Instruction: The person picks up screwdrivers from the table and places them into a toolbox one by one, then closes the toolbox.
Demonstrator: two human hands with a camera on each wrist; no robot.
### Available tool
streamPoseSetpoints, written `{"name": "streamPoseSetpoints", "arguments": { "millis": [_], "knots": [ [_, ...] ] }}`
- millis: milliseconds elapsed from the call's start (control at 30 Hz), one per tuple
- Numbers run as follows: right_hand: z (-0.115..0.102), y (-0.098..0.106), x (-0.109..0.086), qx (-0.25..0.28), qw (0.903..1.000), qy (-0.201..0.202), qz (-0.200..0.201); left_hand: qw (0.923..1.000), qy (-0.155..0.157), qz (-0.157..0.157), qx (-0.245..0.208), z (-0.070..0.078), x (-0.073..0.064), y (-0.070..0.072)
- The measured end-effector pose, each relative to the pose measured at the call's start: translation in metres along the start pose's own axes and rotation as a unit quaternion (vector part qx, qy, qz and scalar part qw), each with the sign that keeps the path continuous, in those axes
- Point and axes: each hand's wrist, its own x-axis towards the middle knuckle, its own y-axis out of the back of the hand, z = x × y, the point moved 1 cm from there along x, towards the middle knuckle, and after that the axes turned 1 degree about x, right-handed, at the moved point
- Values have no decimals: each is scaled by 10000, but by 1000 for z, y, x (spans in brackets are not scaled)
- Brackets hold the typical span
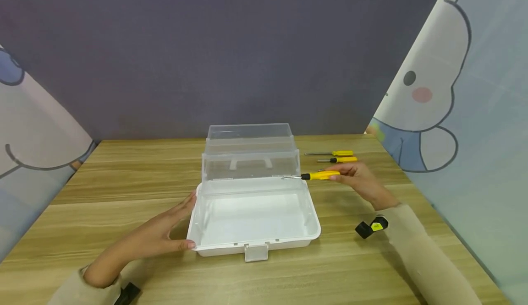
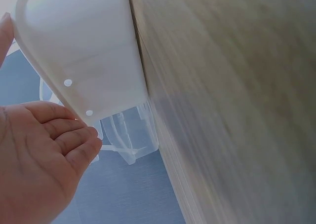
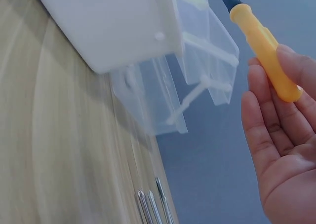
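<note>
My right hand [image 1: 361, 182] pinches a screwdriver [image 1: 324, 175] by its yellow handle, thumb on one side and fingers on the other. The shaft points left, over the back right corner of a white plastic toolbox [image 1: 218, 251]. In the right wrist view the yellow handle [image 3: 261, 47] and its black collar show up close. The toolbox stands with its clear lid [image 1: 251, 166] raised at the back and its inside bare. Against its left side rests my left hand [image 1: 158, 232], thumb at the front corner and fingers stretched along the rim.
Beyond my right hand lie more yellow-handled screwdrivers [image 1: 342, 153], side by side on the wooden table [image 1: 136, 172]; in the right wrist view three metal shafts [image 3: 152, 199] show. A dark partition [image 1: 247, 57] rises behind the table. The toolbox's front latch [image 1: 256, 253] hangs down.
</note>
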Motion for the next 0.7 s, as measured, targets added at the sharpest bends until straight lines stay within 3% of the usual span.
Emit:
{"name": "streamPoseSetpoints", "arguments": {
  "millis": [333,700],
  "knots": [
    [-1,-16,4,318,9995,24,38,10000,-5,18,17,-1,0,-1],
    [-6,-34,11,420,9983,-387,125,10000,-9,7,-24,-1,1,0]
  ]
}}
